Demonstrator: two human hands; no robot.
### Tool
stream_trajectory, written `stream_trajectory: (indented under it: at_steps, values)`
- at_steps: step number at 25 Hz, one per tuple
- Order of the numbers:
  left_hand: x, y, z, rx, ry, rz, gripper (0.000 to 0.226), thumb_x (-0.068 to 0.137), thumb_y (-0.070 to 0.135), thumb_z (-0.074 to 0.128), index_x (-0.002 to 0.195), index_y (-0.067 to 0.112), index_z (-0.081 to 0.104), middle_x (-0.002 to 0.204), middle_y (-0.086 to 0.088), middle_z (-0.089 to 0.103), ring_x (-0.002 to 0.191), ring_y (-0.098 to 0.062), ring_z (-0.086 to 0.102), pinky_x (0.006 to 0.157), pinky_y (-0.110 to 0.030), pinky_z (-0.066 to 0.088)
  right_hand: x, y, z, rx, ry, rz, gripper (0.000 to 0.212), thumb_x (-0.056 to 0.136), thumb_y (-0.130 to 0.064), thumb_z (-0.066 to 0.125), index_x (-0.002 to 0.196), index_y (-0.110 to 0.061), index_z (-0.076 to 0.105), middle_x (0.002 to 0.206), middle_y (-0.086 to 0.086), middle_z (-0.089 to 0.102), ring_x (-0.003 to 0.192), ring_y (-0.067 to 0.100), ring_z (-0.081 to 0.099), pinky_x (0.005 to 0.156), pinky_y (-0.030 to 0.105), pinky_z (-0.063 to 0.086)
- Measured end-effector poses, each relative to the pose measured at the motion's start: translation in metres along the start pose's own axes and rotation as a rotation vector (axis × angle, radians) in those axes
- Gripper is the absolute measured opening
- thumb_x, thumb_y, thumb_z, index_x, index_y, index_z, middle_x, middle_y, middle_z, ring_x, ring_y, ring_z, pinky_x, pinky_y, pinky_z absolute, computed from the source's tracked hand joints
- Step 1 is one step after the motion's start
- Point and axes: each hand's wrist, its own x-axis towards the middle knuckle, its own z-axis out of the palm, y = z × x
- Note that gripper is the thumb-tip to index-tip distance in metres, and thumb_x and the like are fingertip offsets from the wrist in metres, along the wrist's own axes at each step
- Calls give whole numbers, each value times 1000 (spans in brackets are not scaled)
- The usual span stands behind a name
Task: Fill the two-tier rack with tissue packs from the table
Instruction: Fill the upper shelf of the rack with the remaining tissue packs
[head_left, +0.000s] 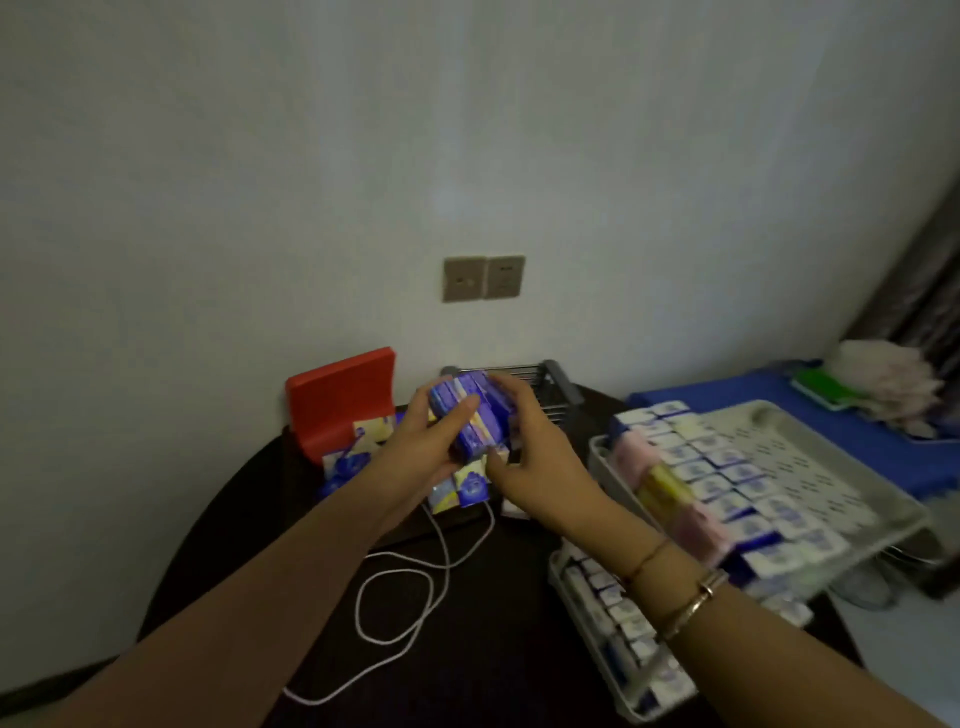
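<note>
Home room: wall sockets (483, 278), curtain (924, 291), blue bedding (737, 400).

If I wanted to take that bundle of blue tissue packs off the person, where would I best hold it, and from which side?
Hold the blue tissue packs by the two long flat sides, coming from above, probably. The left hand already cups the bundle from below and its left, and the right hand grips the right side, so only the top is free. It is several loose packs, so squeeze them together or they may slip apart.

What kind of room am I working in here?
Probably a room in a home, maybe a bedroom: plain wall with twin sockets, a curtain at right, and a dark table with a charging cable.
</note>
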Motion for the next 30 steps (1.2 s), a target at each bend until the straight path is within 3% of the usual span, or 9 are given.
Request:
stream_trajectory:
  at_steps: [3, 8, 13, 15, 18, 20, 23, 26, 30]
  values:
    - [-11, 14, 31, 66, -7, 1, 32, 93, 26, 56, 123, 19, 51, 111, -11, 69, 96, -25, 69, 72, -34, 59, -17, -13, -35, 86, -11, 35, 66, 83, -7, 64, 137, -17, 27, 119, -10, 50, 98, -7, 57, 83, 10, 49]
    - [-7, 25, 83, 101, 1, -31, 35, 93, 30, 56, 125, 16, 52, 110, -14, 69, 90, -28, 71, 71, -38, 60, -23, -8, -80, 114, 32, -18, 74, 75, -13, 76, 133, -20, 30, 118, -8, 55, 101, -1, 61, 80, 13, 52]
    - [17, 19, 156, 79, 3, -4, 38, 95, 33, 52, 126, 13, 52, 112, -15, 68, 95, -25, 69, 65, -32, 60, -8, 24, -124, 76, 250, -50, 72, 70, -16, 79, 124, -20, 32, 113, -1, 58, 97, 7, 63, 77, 16, 54]
    - [32, 12, 181, 190, -19, 3, 40, 95, 43, 46, 125, 18, 54, 111, -12, 69, 95, -22, 69, 71, -30, 59, -1, 43, -154, 74, 242, -35, 67, 72, -12, 77, 118, -19, 29, 105, -2, 58, 88, 3, 62, 69, 11, 51]
    - [62, -6, 200, 569, 27, 4, 50, 97, 50, 35, 133, 19, 47, 125, -5, 60, 116, -21, 57, 94, -32, 45, 8, 81, -208, 118, 210, 55, 64, 74, -5, 74, 112, -17, 24, 100, -4, 51, 82, 2, 58, 60, 4, 47]
    - [78, -21, 195, 814, 37, 0, 45, 94, 42, 50, 133, 21, 44, 130, 2, 53, 121, -18, 50, 99, -32, 40, 12, 109, -241, 115, 188, 152, 63, 72, -2, 75, 110, -17, 27, 102, -1, 49, 84, 6, 54, 54, 2, 44]
    - [87, -43, 181, 1022, -56, -116, 64, 84, 33, 67, 139, 25, 36, 145, 0, 42, 128, -20, 45, 104, -34, 39, 11, 149, -273, 2, 83, 229, 53, 68, -2, 73, 105, -16, 38, 91, -1, 53, 78, 13, 54, 51, 15, 43]
    - [85, -53, 180, 1143, -122, -207, 66, 82, 35, 69, 139, 28, 36, 142, 1, 42, 119, -15, 47, 95, -27, 43, 8, 173, -288, -218, -182, 234, 45, 60, -12, 67, 100, -14, 45, 83, 4, 58, 67, 15, 54, 52, 25, 41]
    - [86, -59, 175, 1088, -97, -256, 65, 79, 38, 71, 134, 35, 38, 137, 0, 44, 117, -18, 50, 97, -41, 48, 16, 194, -273, -549, -497, 102, 46, 68, -18, 72, 106, -15, 45, 101, 4, 51, 85, 18, 54, 64, 29, 46]
